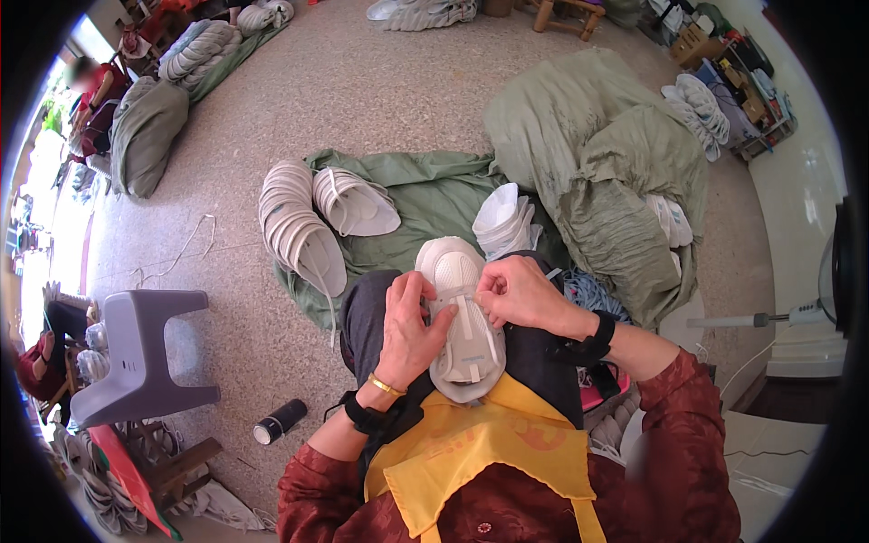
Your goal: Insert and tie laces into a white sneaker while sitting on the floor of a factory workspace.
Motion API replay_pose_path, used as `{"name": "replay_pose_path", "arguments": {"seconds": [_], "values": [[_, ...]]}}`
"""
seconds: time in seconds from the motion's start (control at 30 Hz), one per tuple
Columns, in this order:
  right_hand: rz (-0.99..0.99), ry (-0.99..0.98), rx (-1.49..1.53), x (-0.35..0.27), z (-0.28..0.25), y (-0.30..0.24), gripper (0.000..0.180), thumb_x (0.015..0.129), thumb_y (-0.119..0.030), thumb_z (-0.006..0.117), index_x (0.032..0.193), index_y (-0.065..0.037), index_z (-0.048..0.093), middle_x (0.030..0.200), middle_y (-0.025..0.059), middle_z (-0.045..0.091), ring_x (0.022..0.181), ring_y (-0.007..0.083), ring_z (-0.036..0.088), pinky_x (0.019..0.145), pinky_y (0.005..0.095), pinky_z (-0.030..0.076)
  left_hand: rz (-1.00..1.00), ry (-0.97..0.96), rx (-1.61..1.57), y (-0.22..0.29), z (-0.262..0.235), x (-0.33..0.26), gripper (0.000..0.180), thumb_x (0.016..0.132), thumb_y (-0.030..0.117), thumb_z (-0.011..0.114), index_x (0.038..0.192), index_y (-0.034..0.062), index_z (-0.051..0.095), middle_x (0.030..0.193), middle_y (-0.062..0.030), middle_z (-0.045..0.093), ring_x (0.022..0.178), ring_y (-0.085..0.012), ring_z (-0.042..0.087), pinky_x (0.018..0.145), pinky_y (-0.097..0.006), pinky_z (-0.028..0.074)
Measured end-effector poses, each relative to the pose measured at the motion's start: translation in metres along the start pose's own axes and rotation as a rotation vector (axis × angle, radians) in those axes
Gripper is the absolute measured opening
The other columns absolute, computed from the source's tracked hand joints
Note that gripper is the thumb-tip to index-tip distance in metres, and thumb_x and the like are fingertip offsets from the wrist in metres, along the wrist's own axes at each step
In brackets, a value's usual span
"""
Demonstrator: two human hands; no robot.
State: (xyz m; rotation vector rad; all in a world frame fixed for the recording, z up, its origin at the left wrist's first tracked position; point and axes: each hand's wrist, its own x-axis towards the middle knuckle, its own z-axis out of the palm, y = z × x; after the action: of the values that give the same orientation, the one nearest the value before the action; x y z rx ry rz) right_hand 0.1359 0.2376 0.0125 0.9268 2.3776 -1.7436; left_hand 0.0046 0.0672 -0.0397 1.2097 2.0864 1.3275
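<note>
The white shoe (467,348) lies lengthwise over your lap, between your thighs, its near end just above your yellow apron (489,452). Your left hand (409,330) is at its left side, the thumb laid on top and the index finger bent, with a gap between the two; you cannot tell from here whether they grip the edge. Your right hand (525,291) is at the right side, with thumb and forefinger tips pressed together close to the shoe's middle; what they pinch is too small to tell. You wear a black band on each wrist, and a gold bracelet (386,385) on the left.

Beyond your knees, a green cloth (434,176) is spread on the floor. At its left are a long stack (290,213) of pale shoe parts and a shorter stack (358,204) just beside it; at its right stands a white stack (507,220). Blue cords (593,291) lie by your right thigh, near a big green sack (579,118).

To your left are a grey stool (140,353) and a black cylinder (281,422) lying on the floor. A fan (801,317) stands at the far right. Another person (100,95) sits at upper left.
</note>
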Motion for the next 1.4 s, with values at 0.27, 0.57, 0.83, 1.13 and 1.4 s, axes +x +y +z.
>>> {"name": "replay_pose_path", "arguments": {"seconds": [0.27, 0.57, 0.83, 1.13, 1.4], "values": [[-0.102, 0.034, -0.172, 0.004, 0.002, 0.006, 0.015, 0.084, -0.009, 0.070, 0.081, 0.006, 0.069, 0.065, 0.0115, 0.069, 0.060, 0.0169, 0.070, 0.056, 0.0325, 0.054, -0.001, 0.003, 0.007, 0.000, 0.001, 0.000, 0.040, 0.080, 0.004, 0.080, 0.112, 0.0023, 0.056, 0.103, -0.0087, 0.055, 0.095, -0.0244, 0.057, 0.073, -0.032, 0.054], [-0.225, -0.036, -0.068, 0.013, 0.001, 0.015, 0.016, 0.084, -0.010, 0.072, 0.084, 0.005, 0.069, 0.067, 0.0139, 0.068, 0.062, 0.0185, 0.068, 0.061, 0.0348, 0.053, -0.017, -0.028, -0.024, -0.002, 0.001, 0.001, 0.042, 0.080, 0.003, 0.079, 0.115, 0.0018, 0.056, 0.104, -0.0087, 0.055, 0.095, -0.0232, 0.057, 0.074, -0.031, 0.054], [-0.326, 0.074, -0.246, -0.005, 0.002, 0.005, 0.011, 0.086, -0.007, 0.068, 0.086, 0.004, 0.068, 0.071, 0.0180, 0.069, 0.066, 0.0304, 0.072, 0.062, 0.0400, 0.055, -0.029, -0.027, -0.044, 0.000, 0.000, 0.000, 0.038, 0.081, 0.003, 0.080, 0.112, 0.0012, 0.057, 0.110, -0.0095, 0.055, 0.094, -0.0215, 0.058, 0.073, -0.030, 0.054], [-0.389, 0.167, -0.368, -0.001, 0.017, 0.016, 0.010, 0.089, -0.007, 0.063, 0.091, 0.002, 0.060, 0.077, 0.0236, 0.067, 0.078, 0.0459, 0.066, 0.069, 0.0543, 0.050, -0.071, 0.024, -0.130, 0.007, 0.001, 0.000, 0.034, 0.081, 0.000, 0.079, 0.109, 0.0012, 0.059, 0.116, -0.0106, 0.051, 0.101, -0.0212, 0.057, 0.077, -0.029, 0.056], [-0.436, 0.203, -0.389, 0.003, 0.019, 0.022, 0.010, 0.091, -0.006, 0.065, 0.096, 0.001, 0.059, 0.081, 0.0200, 0.067, 0.078, 0.0405, 0.068, 0.068, 0.0487, 0.051, -0.037, -0.003, -0.091, 0.006, 0.002, 0.000, 0.030, 0.082, -0.001, 0.077, 0.107, 0.0012, 0.060, 0.113, -0.0099, 0.052, 0.102, -0.0207, 0.056, 0.079, -0.029, 0.055]]}}
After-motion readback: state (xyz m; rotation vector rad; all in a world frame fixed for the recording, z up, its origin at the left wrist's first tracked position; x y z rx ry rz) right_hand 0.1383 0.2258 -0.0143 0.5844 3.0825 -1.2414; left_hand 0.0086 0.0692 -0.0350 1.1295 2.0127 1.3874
